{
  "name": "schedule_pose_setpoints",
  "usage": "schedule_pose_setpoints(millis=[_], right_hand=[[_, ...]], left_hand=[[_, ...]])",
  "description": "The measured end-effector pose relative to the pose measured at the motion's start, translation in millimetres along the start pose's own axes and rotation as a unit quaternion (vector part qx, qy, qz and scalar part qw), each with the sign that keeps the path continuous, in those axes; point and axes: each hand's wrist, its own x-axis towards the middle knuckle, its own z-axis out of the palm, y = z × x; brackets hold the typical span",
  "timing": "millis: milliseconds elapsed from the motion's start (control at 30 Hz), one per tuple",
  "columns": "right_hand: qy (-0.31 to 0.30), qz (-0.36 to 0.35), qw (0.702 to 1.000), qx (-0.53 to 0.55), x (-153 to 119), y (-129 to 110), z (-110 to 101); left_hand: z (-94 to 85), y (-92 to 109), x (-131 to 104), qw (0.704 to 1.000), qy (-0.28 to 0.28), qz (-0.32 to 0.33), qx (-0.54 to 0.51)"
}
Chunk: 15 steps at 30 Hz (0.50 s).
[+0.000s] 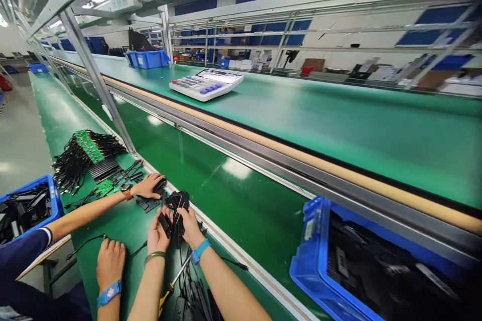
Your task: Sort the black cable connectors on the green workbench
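Observation:
My left hand, with a dark bangle at the wrist, is closed on a small black plastic case piece. Just beside it, my right hand, wearing a blue wristband, has its thumb and fingers on another black plastic part. Which parts belong together there I cannot tell. A heap of black plastic pieces lies right behind my fingers. Below my wrists, a screwdriver with a yellow and black handle rests near black cables and oblong black units on the green bench.
A co-worker's hand reaches to the black parts; their other hand rests on the bench. Green circuit boards with cables are stacked behind. Blue bins of black parts flank the bench. A calculator sits on the upper belt.

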Motion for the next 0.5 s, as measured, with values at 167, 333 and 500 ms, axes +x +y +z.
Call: schedule_pose_setpoints(millis=[167, 333, 500], right_hand=[[0.109, 0.054, 0.976, 0.180, -50, -14, -34], [0.253, 0.022, 0.925, 0.282, -131, -26, -87], [0.385, -0.043, 0.866, 0.315, -224, -38, -158]], left_hand=[[73.5, -18, -47, 0.992, -0.068, -0.081, -0.063], [164.6, -63, -155, 0.956, -0.188, -0.199, -0.110], [191.5, -80, -269, 0.912, -0.271, -0.294, -0.091]])
